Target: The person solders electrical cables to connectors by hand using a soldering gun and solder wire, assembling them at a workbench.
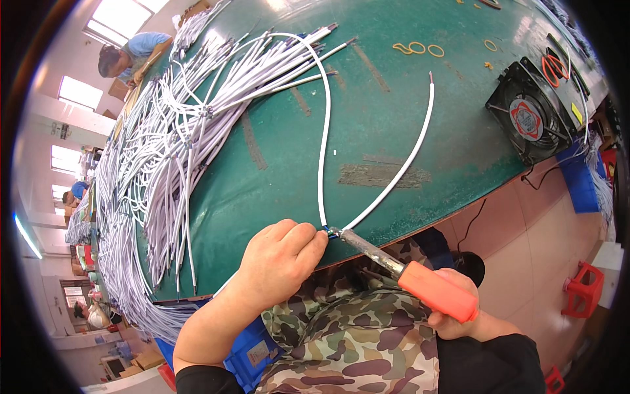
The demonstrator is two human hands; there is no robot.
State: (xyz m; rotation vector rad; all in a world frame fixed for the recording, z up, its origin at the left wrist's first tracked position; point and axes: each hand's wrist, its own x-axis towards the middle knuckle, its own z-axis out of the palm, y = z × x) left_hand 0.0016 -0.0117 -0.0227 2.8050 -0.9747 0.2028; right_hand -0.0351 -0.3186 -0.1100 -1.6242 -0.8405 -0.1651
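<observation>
My left hand [282, 257] is closed in a pinch at the table's near edge, holding a white cable [323, 164] close to its stripped end. Small blue wires show at the fingertips. A second white cable [408, 167] curves away from the same spot, its bare tip pointing to the far side. My right hand [457, 303] grips the orange handle of a soldering iron [436, 292]. The iron's metal tip touches, or nearly touches, the wire joint [333, 232] beside my left fingers; the exact contact is too small to tell.
A large heap of white cables [177, 144] covers the left of the green table [282, 190]. A black fan [530, 118] stands at the right edge. Rubber bands [436, 51] lie at the back. Below are blue bins [577, 180] and a red stool [584, 289]. A person [134, 56] sits far left.
</observation>
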